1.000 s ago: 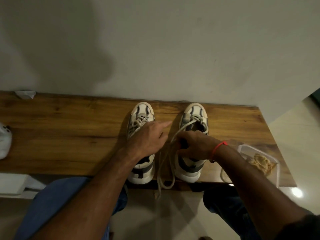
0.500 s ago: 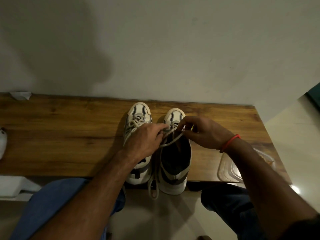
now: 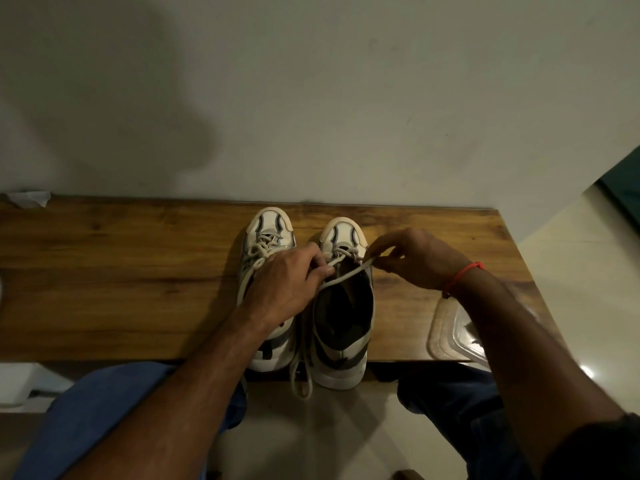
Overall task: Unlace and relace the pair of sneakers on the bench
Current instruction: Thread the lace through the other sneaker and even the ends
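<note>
Your right hand [image 3: 412, 261] pinches one run of the lace [image 3: 349, 273] between thumb and fingertips, just beside the toe end of the right sneaker [image 3: 341, 306]. Your left hand [image 3: 284, 285] is curled over the same shoe's inner edge, thumb and forefinger closed on the lace near the lowest eyelets. The lace crosses the open throat between the two grips; its loose remainder hangs past the front edge of the bench [image 3: 121, 271] in a long loop. This shoe appears largely unlaced — only the toe-end rows are threaded. The left sneaker [image 3: 266, 251], touching it alongside, is laced and lies partly under your left wrist. A clear plastic container [image 3: 446, 327] sits near your right forearm. To do this step well, keep the strand flat and untwisted, steady the eyelet with your left fingers, and draw slack evenly — the hanging loop could snag on the bench edge.
</note>
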{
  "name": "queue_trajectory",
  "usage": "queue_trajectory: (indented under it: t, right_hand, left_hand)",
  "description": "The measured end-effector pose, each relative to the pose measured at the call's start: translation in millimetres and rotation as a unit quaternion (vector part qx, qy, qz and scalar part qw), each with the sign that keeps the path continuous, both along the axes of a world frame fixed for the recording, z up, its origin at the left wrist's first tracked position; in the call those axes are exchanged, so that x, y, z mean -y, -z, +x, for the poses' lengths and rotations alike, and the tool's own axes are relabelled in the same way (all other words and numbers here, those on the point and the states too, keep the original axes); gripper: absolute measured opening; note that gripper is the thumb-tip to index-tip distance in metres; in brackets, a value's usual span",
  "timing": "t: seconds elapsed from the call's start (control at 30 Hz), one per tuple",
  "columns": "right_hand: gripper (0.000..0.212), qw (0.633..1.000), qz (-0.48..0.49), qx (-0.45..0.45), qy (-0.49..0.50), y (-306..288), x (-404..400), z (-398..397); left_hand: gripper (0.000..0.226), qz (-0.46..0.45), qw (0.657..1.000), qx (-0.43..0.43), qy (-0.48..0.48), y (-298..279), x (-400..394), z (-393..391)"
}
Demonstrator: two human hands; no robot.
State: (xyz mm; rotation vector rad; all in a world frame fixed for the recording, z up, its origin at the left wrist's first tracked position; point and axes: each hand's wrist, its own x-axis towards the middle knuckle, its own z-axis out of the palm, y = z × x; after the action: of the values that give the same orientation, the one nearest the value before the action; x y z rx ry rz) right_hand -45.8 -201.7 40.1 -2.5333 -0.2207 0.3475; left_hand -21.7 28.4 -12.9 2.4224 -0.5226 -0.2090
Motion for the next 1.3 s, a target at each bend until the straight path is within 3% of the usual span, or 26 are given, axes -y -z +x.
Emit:
queue_trajectory:
  t: [0.17, 0.37, 0.43, 0.5, 0.53, 0.63, 0.73, 0.8, 0.83, 0.93, 1.03, 1.07, 1.13, 1.2, 1.3]
  right_hand:
    - [0.012, 0.972, 0.188, -0.041, 0.133, 0.4, 3.3, 0.9]
    - [0.013, 0.871, 0.392, -0.027, 0.294, 2.5, 2.6, 12.3]
    - [0.011, 0.84, 0.435, -0.017, 0.323, 3.3, 6.1, 14.5]
    - [0.009, 0.823, 0.461, 0.008, 0.333, 2.9, 9.4, 15.5]
    - [0.011, 0.83, 0.453, 0.029, 0.324, 1.3, 9.9, 15.1]
    - [0.029, 0.905, 0.372, 0.072, 0.192, -7.2, 0.7, 6.7]
    - [0.041, 0.952, 0.3, -0.051, 0.012, -19.8, -16.2, -6.0]
    - [0.036, 0.96, 0.232, -0.147, -0.06, -18.7, -21.9, -9.0]
    - [0.032, 0.968, 0.193, -0.146, -0.071, -13.8, -22.0, -7.2]
    - [0.025, 0.992, 0.128, 0.014, -0.014, 2.5, -16.1, 4.5]
    - [0.065, 0.987, 0.145, 0.075, 0.006, 6.3, -17.9, 7.2]
    - [0.067, 0.986, 0.149, 0.073, -0.013, 6.0, -21.6, 6.6]
    - [0.043, 0.983, 0.159, 0.077, -0.044, 9.4, -29.1, 7.1]
    - [0.013, 0.978, 0.166, 0.125, 0.001, 10.2, -28.6, 8.2]
    - [0.019, 0.942, 0.229, 0.166, 0.179, 7.8, -13.3, 10.1]
  left_hand:
    - [0.011, -0.17, 0.981, -0.046, -0.086, -13.3, 0.7, 5.6]
    - [0.016, -0.411, 0.885, -0.103, -0.195, -30.6, -7.8, 15.0]
    - [0.019, -0.448, 0.861, -0.108, -0.217, -33.5, -8.7, 16.6]
    - [0.025, -0.437, 0.87, -0.098, -0.206, -32.3, -8.4, 17.8]
    - [0.028, -0.418, 0.885, -0.088, -0.187, -30.5, -7.7, 17.7]
    - [0.03, -0.365, 0.918, -0.069, -0.135, -24.8, -3.5, 13.8]
    - [0.029, -0.348, 0.928, -0.046, -0.127, -23.2, -1.3, 11.3]
    - [0.027, -0.337, 0.933, -0.01, -0.131, -23.3, -2.5, 12.3]
    - [0.026, -0.331, 0.935, 0.006, -0.131, -23.3, -2.7, 12.9]
    - [0.023, -0.315, 0.943, 0.039, -0.101, -26.4, -1.8, 10.1]
    - [0.016, -0.295, 0.955, 0.027, -0.018, -31.9, 1.4, 2.4]
    - [0.015, -0.291, 0.956, 0.022, 0.001, -33.4, 2.9, -1.0]
    - [0.015, -0.298, 0.954, 0.007, 0.016, -35.1, 5.5, -3.9]
    - [0.016, -0.3, 0.954, -0.002, 0.003, -34.0, 4.6, -1.0]
    - [0.017, -0.278, 0.96, 0.01, -0.039, -27.2, -2.0, 8.5]
